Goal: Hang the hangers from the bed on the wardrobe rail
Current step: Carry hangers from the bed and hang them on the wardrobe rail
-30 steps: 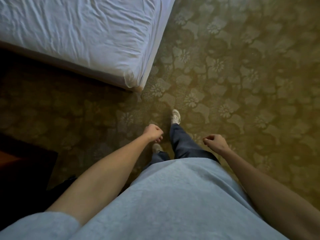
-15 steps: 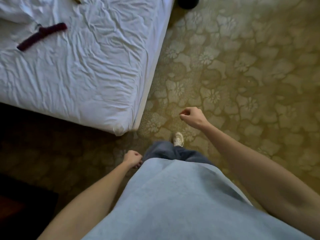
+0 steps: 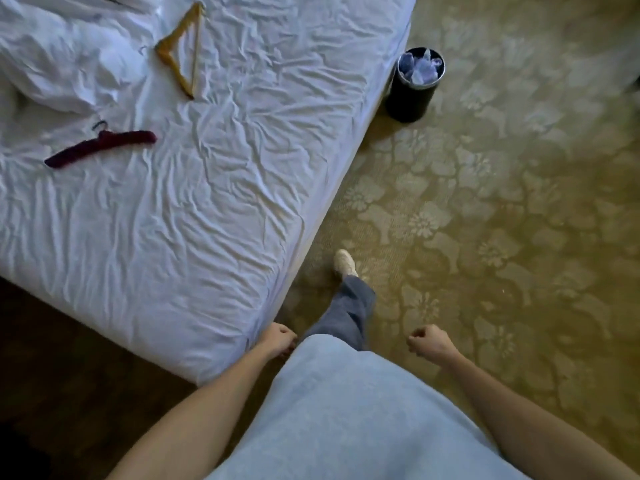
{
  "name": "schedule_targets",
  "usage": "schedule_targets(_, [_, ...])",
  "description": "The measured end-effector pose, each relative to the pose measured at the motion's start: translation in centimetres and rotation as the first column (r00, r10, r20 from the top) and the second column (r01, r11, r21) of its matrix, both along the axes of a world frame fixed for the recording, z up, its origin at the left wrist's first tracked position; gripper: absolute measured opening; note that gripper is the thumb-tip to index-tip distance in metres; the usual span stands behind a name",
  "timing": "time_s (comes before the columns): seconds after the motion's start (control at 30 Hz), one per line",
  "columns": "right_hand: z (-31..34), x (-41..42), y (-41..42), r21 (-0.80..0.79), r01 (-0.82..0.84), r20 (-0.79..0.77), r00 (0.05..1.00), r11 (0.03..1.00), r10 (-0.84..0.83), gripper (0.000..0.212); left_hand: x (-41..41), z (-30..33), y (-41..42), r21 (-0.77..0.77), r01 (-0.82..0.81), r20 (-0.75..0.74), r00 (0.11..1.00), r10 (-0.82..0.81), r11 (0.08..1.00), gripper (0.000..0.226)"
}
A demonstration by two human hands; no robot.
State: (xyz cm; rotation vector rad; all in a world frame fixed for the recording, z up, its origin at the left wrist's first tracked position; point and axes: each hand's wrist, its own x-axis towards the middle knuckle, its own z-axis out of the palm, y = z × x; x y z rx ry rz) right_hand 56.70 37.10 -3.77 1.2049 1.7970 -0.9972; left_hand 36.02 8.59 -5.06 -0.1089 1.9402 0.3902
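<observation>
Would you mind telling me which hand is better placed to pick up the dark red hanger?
Probably the left. The left hand hangs beside the bed corner, on the side where the dark red hanger lies; the right hand is over the carpet. Both are empty.

White-sheeted bed, maroon hanger, wooden hanger

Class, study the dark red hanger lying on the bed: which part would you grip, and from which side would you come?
Probably the middle of the red hanger, just below its hook, coming from above. It lies flat on the bed with its thin arms spread sideways and nothing touching it; a grip near the hook leaves it balanced for hanging. Both hands are empty.
</observation>
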Motion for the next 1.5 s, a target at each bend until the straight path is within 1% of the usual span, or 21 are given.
schedule_targets(0.1, [0.6,-1.5,5.6,0.002,0.019,0.12,0.993,1.0,-0.019,0.026,-6.4,0.5,8.9,0.041,0.04,-0.01,0.999,-0.04,0.998,0.023])
schedule_targets(0.17, [1.8,-3.7,9.4,0.037,0.045,0.15,0.987,0.998,-0.05,0.027,-10.5,1.9,15.0,0.103,0.029,-0.005,1.0,-0.028,0.994,0.024])
schedule_targets(0.23, [2.8,-7.0,13.3,0.109,0.101,0.1,0.989,0.989,-0.112,0.027,-14.3,3.8,21.1,0.182,0.03,-0.023,0.999,-0.026,0.983,0.024])
schedule_targets(0.3, [3.7,-10.9,17.1,0.17,0.144,0.024,0.988,0.975,-0.151,0.024,-17.7,4.9,26.0,0.247,0.075,-0.049,0.997,-0.065,0.966,0.024])
schedule_targets(0.37, [4.5,-15.3,20.6,0.175,0.144,-0.01,0.989,0.974,-0.145,0.022,-21.0,6.0,29.8,0.288,0.085,-0.061,0.996,-0.071,0.954,0.021])
schedule_targets(0.47, [4.1,-22.3,25.7,0.139,0.091,-0.02,0.996,0.986,-0.089,0.022,-25.7,6.3,33.7,0.302,0.02,-0.053,0.999,-0.004,0.953,0.017])
schedule_targets(0.6, [2.3,-32.6,31.4,0.072,-0.072,-0.04,0.996,0.995,0.075,0.021,-30.1,4.0,34.3,0.193,-0.08,-0.048,0.995,0.09,0.978,0.018])
schedule_targets(0.7, [1.6,-42.0,35.2,0.079,-0.214,-0.096,0.971,0.974,0.221,0.021,-33.0,2.1,33.1,0.05,-0.252,-0.031,0.967,0.254,0.966,0.024])
schedule_targets(0.77, [1.7,-48.6,37.5,0.077,-0.32,-0.107,0.939,0.944,0.327,0.02,-33.8,1.2,31.6,-0.049,-0.423,-0.049,0.906,0.42,0.905,0.028])
schedule_targets(0.8, [1.9,-51.7,38.2,0.077,-0.385,-0.12,0.912,0.92,0.392,0.019,-34.0,1.7,31.1,-0.096,-0.51,-0.067,0.86,0.505,0.855,0.027])
schedule_targets(0.87, [2.9,-57.6,38.7,0.066,-0.518,-0.16,0.838,0.853,0.522,0.021,-34.1,2.4,30.4,-0.178,-0.616,-0.066,0.785,0.616,0.767,0.022])
schedule_targets(0.93, [3.6,-63.1,38.4,0.035,-0.628,-0.209,0.756,0.777,0.62,0.019,-34.5,3.3,30.7,-0.187,-0.691,-0.062,0.718,0.694,0.698,0.022])
schedule_targets(1.0, [3.4,-68.1,37.8,0.008,-0.72,-0.235,0.674,0.694,0.701,0.017,-35.3,4.6,31.7,-0.185,-0.73,-0.095,0.679,0.728,0.658,0.024])
schedule_targets(1.1, [3.1,-73.4,35.6,0.001,-0.797,-0.273,0.581,0.604,0.767,0.02,-37.3,6.4,33.6,-0.134,-0.787,-0.128,0.617,0.776,0.603,0.024])
schedule_targets(1.2, [2.7,-76.8,33.2,-0.02,-0.828,-0.314,0.537,0.56,0.783,0.019,-38.9,6.5,34.9,-0.072,-0.82,-0.125,0.573,0.81,0.568,0.025])
schedule_targets(1.33, [2.0,-78.6,31.0,-0.02,-0.86,-0.303,0.491,0.51,0.816,0.019,-40.2,5.8,35.4,-0.03,-0.827,-0.103,0.561,0.821,0.561,0.022])
schedule_targets(1.5, [2.0,-79.5,28.9,-0.048,-0.901,-0.238,0.429,0.43,0.872,0.017,-41.5,5.2,34.1,0.013,-0.851,-0.087,0.522,0.849,0.525,0.022])
